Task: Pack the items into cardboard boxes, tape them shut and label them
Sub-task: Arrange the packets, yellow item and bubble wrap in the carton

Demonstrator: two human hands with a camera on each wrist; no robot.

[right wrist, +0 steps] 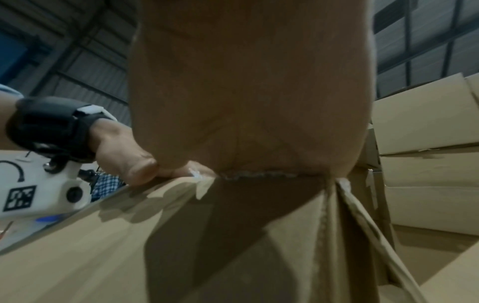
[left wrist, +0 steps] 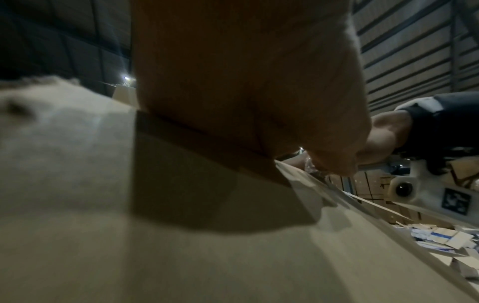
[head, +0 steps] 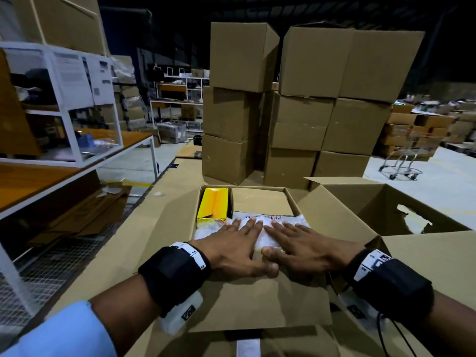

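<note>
A: Nearest us, our left hand (head: 235,249) and right hand (head: 300,249) lie flat side by side, fingers straight and spread, gripping nothing. The palms press the near flap (head: 257,300) of the open brown cardboard box (head: 177,228); the fingertips reach onto the crinkly clear plastic packet (head: 260,234) just inside.

B: So our risk is the packet. If we fold the flap down now, we judge the plastic could get pinched under its edge, and the tape would then sit over a bulge.

A: Agreed. Further in, the yellow carton (head: 213,206) stands open-topped beside the flat brown inner box (head: 260,202). If we press unevenly, we could crush that carton's loose flaps.

B: And beyond, the stacked brown cartons (head: 332,99) stand close behind. If we shove the box forward, we might knock it into them.
</note>
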